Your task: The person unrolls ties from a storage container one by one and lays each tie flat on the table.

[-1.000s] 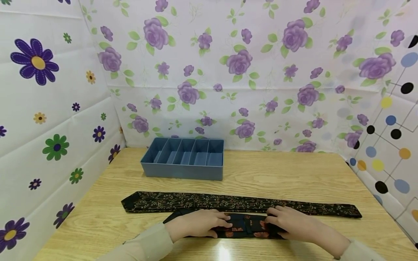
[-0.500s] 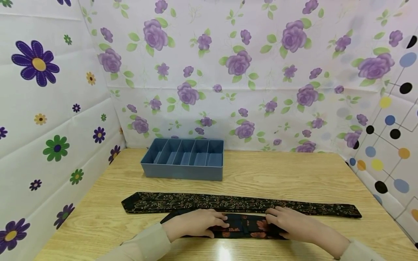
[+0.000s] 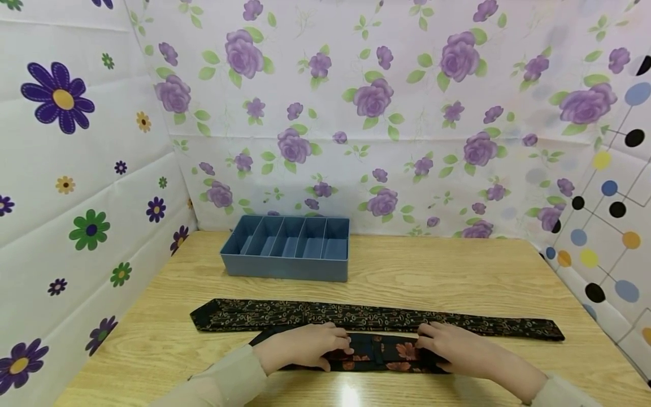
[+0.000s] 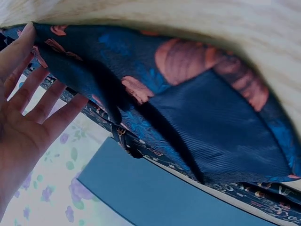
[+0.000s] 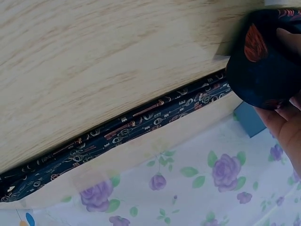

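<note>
A dark navy necktie with red-orange flowers (image 3: pixel 404 351) lies folded near the front of the table, its back and keeper loop showing. My left hand (image 3: pixel 307 346) holds its left part, thumb at the near edge and fingers at the far edge. In the left wrist view, the tie's wide end (image 4: pixel 225 127) shows plain navy lining. My right hand (image 3: pixel 460 351) grips the rounded folded end (image 5: pixel 258 75), visible in the right wrist view. Behind it a black necktie with a key pattern (image 3: pixel 376 317) lies stretched out flat.
A blue-grey divided box (image 3: pixel 286 268) stands farther back, left of centre, with no contents visible in its compartments. Flowered cloth (image 3: pixel 325 113) hangs behind the wooden table (image 3: pixel 447 265), with patterned cloths at both sides.
My left hand has slid slightly left. The floral necktie's keeper loop and flowers have shifted left with it, while my right hand stays almost in place.
</note>
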The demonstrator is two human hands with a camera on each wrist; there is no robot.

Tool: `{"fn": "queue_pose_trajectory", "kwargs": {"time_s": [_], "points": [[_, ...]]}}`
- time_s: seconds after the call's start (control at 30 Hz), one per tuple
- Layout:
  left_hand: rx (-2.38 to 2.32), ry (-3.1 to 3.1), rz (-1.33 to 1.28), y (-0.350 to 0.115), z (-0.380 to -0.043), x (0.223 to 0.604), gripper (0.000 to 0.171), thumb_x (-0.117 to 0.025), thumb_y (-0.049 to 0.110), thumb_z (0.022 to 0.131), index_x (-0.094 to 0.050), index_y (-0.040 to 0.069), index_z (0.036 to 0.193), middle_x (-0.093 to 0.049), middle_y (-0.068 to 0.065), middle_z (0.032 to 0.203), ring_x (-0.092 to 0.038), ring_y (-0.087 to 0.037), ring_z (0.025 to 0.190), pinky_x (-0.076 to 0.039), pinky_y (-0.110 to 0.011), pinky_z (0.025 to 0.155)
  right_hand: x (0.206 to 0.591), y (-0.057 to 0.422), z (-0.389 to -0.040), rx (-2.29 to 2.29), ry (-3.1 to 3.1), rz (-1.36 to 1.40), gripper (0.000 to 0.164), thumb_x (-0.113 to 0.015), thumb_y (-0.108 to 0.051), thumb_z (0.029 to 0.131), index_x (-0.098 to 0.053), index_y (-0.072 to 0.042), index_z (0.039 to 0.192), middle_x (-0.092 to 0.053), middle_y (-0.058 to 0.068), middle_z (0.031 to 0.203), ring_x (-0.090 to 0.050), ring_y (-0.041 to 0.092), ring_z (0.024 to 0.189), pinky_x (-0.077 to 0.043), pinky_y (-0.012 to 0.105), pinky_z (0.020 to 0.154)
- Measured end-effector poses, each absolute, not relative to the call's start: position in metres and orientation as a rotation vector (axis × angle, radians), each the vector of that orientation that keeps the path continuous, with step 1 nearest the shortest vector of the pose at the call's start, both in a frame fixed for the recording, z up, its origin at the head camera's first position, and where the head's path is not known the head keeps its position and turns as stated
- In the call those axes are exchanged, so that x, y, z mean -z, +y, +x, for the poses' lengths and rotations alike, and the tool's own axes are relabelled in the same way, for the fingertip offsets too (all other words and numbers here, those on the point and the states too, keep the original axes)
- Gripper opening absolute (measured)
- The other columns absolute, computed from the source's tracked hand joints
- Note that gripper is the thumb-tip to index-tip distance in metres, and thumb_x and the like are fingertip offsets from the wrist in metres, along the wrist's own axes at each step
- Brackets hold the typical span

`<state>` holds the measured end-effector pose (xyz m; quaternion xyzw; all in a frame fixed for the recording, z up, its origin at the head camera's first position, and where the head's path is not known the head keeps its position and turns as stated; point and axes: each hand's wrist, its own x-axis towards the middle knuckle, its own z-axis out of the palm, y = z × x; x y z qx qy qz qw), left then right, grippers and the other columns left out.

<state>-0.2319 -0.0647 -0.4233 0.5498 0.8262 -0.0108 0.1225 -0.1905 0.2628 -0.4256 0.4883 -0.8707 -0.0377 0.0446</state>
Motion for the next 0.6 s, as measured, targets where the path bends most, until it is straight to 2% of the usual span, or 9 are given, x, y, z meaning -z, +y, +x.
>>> {"fn": "queue_pose_trajectory", "kwargs": {"time_s": [0.1,0.3,0.6], "points": [[0.046,2.416,1.616,-0.061,-0.232,0.422,0.043,-0.07,0.032,0.083,-0.059,0.021,0.123,-0.056,0.006,0.123,-0.054,-0.008,0.108,-0.049,-0.02,0.088,0.424,0.263,-0.19,0.142,-2.658,1.474,0.038,-0.082,-0.018,0.07,-0.063,-0.017,0.103,-0.057,-0.004,0.097,-0.056,0.011,0.083,-0.052,0.026,0.067],[0.048,2.493,1.612,-0.045,-0.228,0.422,0.02,-0.064,0.035,0.088,-0.064,0.025,0.106,-0.06,0.011,0.1,-0.054,-0.002,0.084,-0.047,-0.014,0.071,0.424,0.266,-0.19,0.138,-2.686,1.464,0.039,-0.082,-0.019,0.071,-0.063,-0.016,0.105,-0.06,0.0,0.103,-0.06,0.014,0.089,-0.054,0.03,0.075],[0.119,2.533,1.728,-0.022,-0.223,0.424,0.029,-0.059,0.039,0.091,-0.062,0.027,0.118,-0.062,0.009,0.108,-0.058,-0.002,0.086,-0.046,-0.013,0.065,0.423,0.267,-0.192,0.128,-2.682,1.468,0.041,-0.083,-0.018,0.07,-0.062,-0.016,0.105,-0.061,-0.001,0.104,-0.061,0.014,0.09,-0.054,0.028,0.076]]}}
